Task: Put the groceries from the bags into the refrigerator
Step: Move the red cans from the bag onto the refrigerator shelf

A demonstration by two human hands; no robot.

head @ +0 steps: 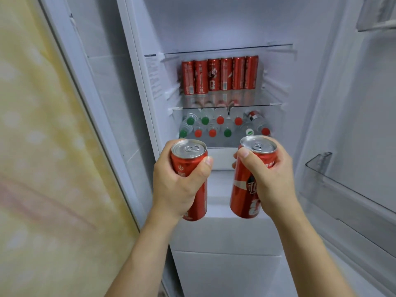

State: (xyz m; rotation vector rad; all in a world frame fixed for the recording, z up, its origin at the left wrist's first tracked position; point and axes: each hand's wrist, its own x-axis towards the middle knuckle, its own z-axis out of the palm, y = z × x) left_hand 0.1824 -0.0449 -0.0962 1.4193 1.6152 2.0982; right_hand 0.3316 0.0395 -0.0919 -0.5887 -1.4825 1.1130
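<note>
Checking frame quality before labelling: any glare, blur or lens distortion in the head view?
Head view: wide-angle bending bows the fridge frame and door bin near the edges. The glass shelf mirrors the red can row. Bottle caps below look soft. The cans in the left hand and right hand are sharp, their tops catching mild highlights. Lighting is even.

A home, most likely a kitchen corner: an open household refrigerator (220,82) fills the centre of the frame, its glass shelves (225,107) stocked with a row of red soda cans (220,75) and capped water bottles (220,125) below. Door bins (342,189) run down the right side, and a pale yellow patterned curtain (38,146) hangs at the left.
</note>
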